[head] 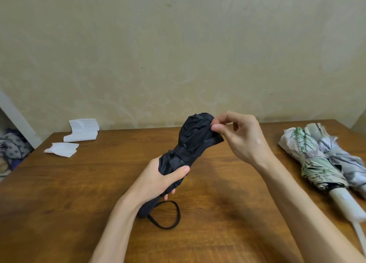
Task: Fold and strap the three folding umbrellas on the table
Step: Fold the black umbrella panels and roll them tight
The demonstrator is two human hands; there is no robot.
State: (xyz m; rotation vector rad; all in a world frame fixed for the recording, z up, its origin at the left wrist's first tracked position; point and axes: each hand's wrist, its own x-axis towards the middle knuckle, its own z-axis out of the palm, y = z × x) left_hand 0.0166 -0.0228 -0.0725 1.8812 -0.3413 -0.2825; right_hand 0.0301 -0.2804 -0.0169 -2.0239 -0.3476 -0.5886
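Observation:
A black folding umbrella [195, 138] is held above the middle of the wooden table [79, 193], its top tilted up and to the right. My left hand [164, 176] grips its lower canopy just above the handle, thumb across the wrapped strap. My right hand [240, 136] pinches a fold of black fabric near the umbrella's top between thumb and forefinger. The black wrist loop [168, 216] hangs from the handle down to the table. Two more folded umbrellas lie at the right: a green leaf-print umbrella [309, 157] with a pale handle and a silver-grey umbrella [348, 163] beside it.
Two stacks of white paper [82, 130] lie at the table's far left, a smaller pile of white paper [62, 148] in front of them. A beige patterned wall stands right behind the table. Dark patterned cloth [13, 145] sits off the table's left edge.

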